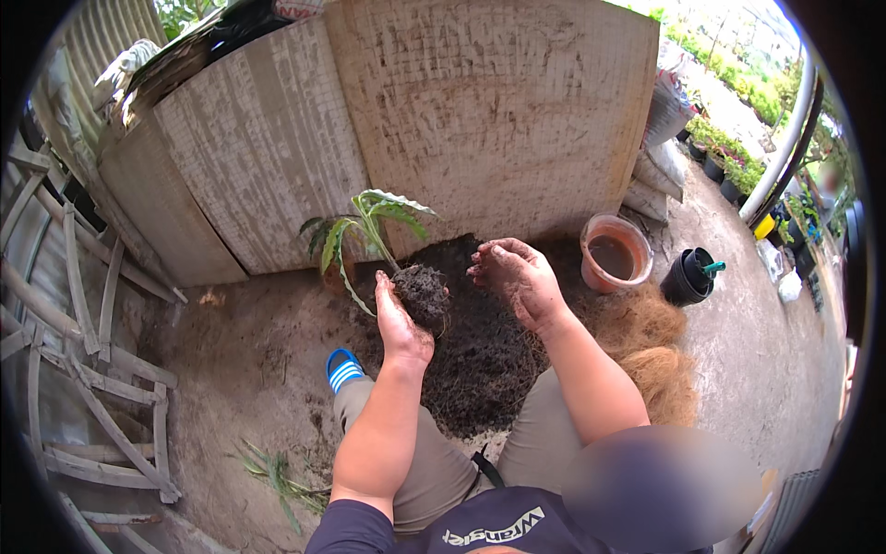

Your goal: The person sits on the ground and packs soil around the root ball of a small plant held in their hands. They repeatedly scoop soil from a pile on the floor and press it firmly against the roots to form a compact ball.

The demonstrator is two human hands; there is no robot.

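My left hand [401, 325] cradles the root ball [422, 294] of a leafy plant [374, 232], dark soil packed around its roots. Its long wavy-edged green leaves lean up and to the left. Right of the root ball and apart from it, my right hand [516, 277] is raised with curled fingers, soil smeared over it. I cannot tell whether anything small lies in its palm. Below both hands spreads a heap of dark, fibrous potting soil [477, 374].
A terracotta-coloured pot [599, 270] with murky liquid stands at right, near stacked black nursery pots [682, 280]. Brown coconut fibre [654, 360] lies beside the soil. Upright panels [484, 118] close off the far side. Cut leaves [277, 478] and a wooden frame [104, 408] are at left.
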